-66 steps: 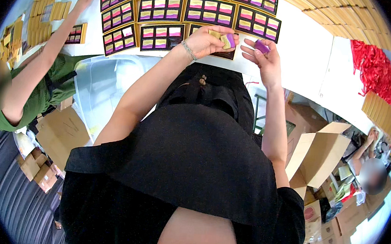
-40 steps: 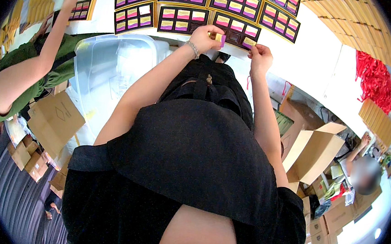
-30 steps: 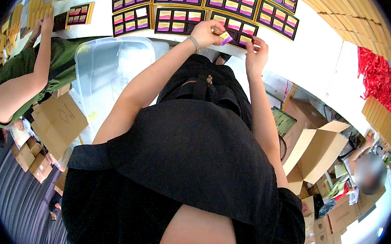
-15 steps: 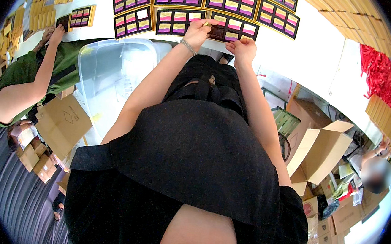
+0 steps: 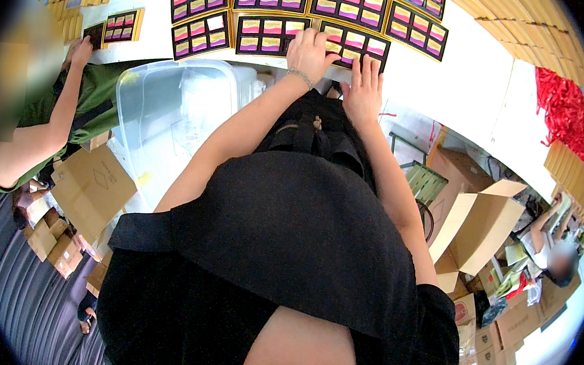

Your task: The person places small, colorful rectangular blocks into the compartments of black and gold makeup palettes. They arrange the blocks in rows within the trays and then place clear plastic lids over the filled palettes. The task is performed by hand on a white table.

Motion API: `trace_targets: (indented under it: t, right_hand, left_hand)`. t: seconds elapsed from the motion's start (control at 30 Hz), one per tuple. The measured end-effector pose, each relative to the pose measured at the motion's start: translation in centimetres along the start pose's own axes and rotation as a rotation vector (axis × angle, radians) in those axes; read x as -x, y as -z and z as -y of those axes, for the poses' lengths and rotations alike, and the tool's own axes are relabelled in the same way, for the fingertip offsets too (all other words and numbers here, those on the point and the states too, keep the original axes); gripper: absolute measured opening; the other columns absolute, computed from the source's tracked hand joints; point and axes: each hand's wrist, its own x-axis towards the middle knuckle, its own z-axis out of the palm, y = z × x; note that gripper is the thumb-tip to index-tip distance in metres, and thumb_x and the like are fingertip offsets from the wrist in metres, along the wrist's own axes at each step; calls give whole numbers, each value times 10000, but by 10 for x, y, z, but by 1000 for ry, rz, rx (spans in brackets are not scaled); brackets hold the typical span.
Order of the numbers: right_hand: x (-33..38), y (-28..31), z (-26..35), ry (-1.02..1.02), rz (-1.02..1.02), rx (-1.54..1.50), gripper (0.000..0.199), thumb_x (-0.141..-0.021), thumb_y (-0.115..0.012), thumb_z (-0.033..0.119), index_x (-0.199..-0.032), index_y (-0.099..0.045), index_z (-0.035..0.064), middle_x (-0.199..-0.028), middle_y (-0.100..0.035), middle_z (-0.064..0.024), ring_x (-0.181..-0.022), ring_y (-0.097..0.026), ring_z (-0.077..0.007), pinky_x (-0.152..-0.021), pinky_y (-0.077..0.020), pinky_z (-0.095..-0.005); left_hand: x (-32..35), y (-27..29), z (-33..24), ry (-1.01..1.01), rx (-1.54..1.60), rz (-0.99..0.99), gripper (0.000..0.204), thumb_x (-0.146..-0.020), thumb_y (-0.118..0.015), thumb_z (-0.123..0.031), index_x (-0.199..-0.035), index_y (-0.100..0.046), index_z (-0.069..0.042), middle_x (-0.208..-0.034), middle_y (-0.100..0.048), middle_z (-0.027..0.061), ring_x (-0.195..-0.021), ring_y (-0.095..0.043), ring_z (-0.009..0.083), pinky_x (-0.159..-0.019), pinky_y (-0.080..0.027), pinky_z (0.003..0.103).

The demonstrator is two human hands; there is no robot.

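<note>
- Both hands flat, palms down, at upper centre of frame: left hand (image 5: 310,50) with a bracelet at the wrist, fingers spread over a black tray (image 5: 353,46); right hand (image 5: 363,88) just beside it, fingers straight and pointing up-frame, tips on the same tray's lower edge.
- Neither hand closed round anything; whether a small piece sits under either palm, cannot tell.
- Tray directly under and ahead of the hands, long axis running left-right across the frame, tilted slightly down to the right; holds pink, yellow and purple blocks in gold-edged cells.
- Left hand further onto the tray, covering its left cells; right hand only at the near rim.
- Neighbour tray (image 5: 270,35) touching on the left, another row of trays (image 5: 345,0) just above; so no free room left or up-frame.
- Open room only to the right: bare white table (image 5: 443,91) between the trays and the stacked gold boxes (image 5: 524,26) at upper right.
- Table edge right below the hands, near the wrists.
- Clear plastic bin (image 5: 173,118) below the edge, left of the forearms.
- Another person in a green top at far left, own hand (image 5: 79,52) resting near a tray (image 5: 120,26) at upper left, well apart.
- Open cardboard box (image 5: 481,225) at right, below table level.
</note>
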Motion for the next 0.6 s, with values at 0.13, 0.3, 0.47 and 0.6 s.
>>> trace_targets:
  t: [0.13, 0.3, 0.47, 0.6]
  right_hand:
    - [3, 2, 7, -6, 72, 118, 693, -833, -628, 390, -1413, -360, 121, -1482, -289, -164, -1382, -247, -347, -1094, -223, -548]
    - [0, -9, 6, 32, 43, 86, 694, -838, -618, 402, -1418, -354, 128, -1485, -286, -168, -1376, -260, -350, -1104, -219, -529]
    - [-1, -11, 5, 54, 26, 57, 632, -851, -612, 345, -1388, -393, 95, -1480, -298, -185, -1376, -266, -355, -1130, -175, -500]
    - [-3, -3, 7, 56, 33, 109, 628, -882, -576, 326, -1414, -347, 84, -1486, -285, -187, -1382, -248, -363, -1112, -198, -518]
  left_hand:
    - [19, 5, 16, -367, -131, 30, 500, -798, -651, -264, -1237, -536, -51, -1295, -520, 81, -1234, -455, 234, -977, -385, 430]
    - [32, -11, 33, -562, -253, 73, 434, -861, -486, -170, -1273, -527, -41, -1377, -473, 128, -1292, -429, 243, -1093, -265, 511]
    - [33, -22, 39, -577, -246, 77, 517, -834, -519, -196, -1317, -480, -17, -1390, -457, 122, -1295, -424, 246, -1090, -257, 564]
    - [28, -9, 35, -577, -287, 55, 480, -862, -504, -224, -1306, -498, -43, -1403, -441, 110, -1329, -383, 227, -1056, -229, 645]
